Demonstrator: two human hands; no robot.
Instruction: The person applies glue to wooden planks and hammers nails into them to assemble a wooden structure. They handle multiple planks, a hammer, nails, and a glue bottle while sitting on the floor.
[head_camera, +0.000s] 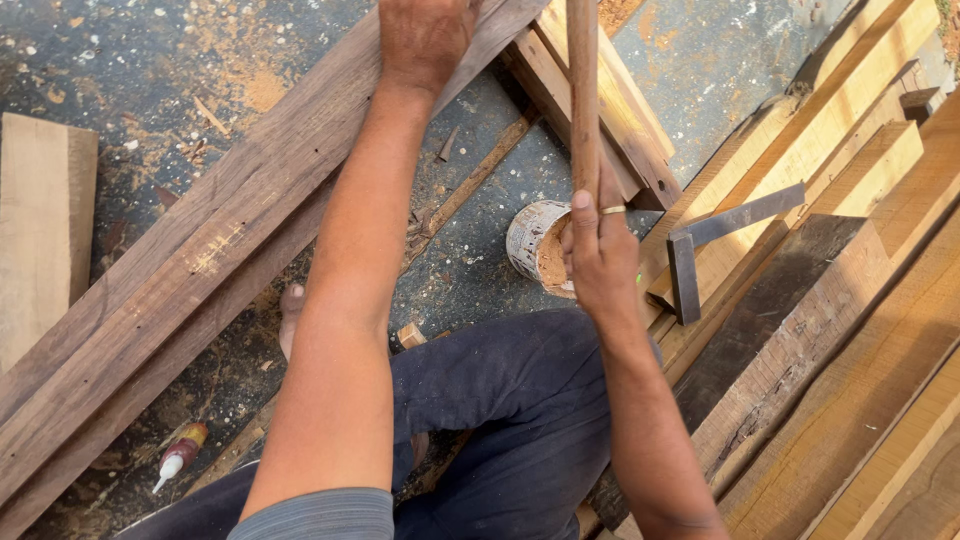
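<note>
Head view shows the right hand (598, 255), ringed, at centre frame with its fingers wrapped tight around a slim round brown wooden stick (583, 95) that rises to the top edge, just above a small round pale container of reddish-brown powder (540, 245). Left hand (425, 38) at the top edge presses palm-down on a long dark weathered plank (200, 270) running diagonally across the floor, though I cannot tell how its fingers lie. Judging by this, steadying and handling the stick is the step in hand, which calls for a firm grip and a braced plank; 1 dark metal try square (700, 250) rests on the pale boards (850, 150) at right.
</note>
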